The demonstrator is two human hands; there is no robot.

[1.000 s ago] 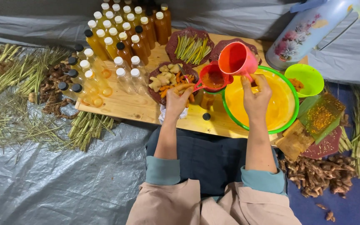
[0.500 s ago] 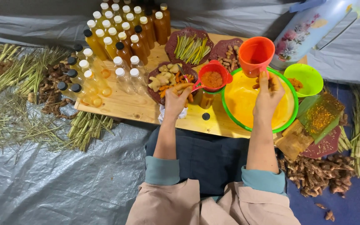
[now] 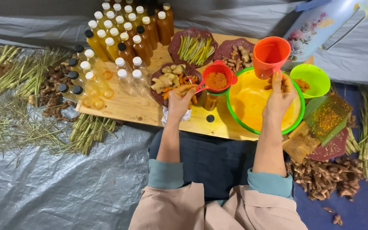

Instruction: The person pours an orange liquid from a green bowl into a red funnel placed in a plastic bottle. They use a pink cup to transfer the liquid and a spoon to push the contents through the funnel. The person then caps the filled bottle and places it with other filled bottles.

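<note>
The right hand (image 3: 280, 94) closes its fingers around the base of an orange cup (image 3: 271, 56), held upright over the far rim of a green-rimmed yellow basin (image 3: 239, 117) on a low wooden board (image 3: 141, 108). The left hand (image 3: 179, 100) grips the handle of a red strainer (image 3: 218, 77) filled with orange pulp, which sits on a small jar (image 3: 211, 101) just left of the basin. A black cap (image 3: 210, 118) lies near the basin's left rim, close to the board's near edge. Right of the basin stand a lime-green bowl (image 3: 314, 79) and a flat clear packet of yellow powder (image 3: 326, 117); a brownish packet (image 3: 300, 142) overhangs the board's near-right corner. Left of the basin, dark red plates carry sliced roots (image 3: 169, 79), green stalks (image 3: 194, 47) and ginger pieces (image 3: 238, 53). Beyond them, at the board's far-left corner, rows of white- and black-capped bottles (image 3: 126, 36) crowd together, some amber, some clear. A floral white jug (image 3: 320, 25) leans behind the basin. Lemongrass bundles (image 3: 88, 132) and loose roots (image 3: 324, 179) lie on the grey tarpaulin (image 3: 43, 196) around the board.
</note>
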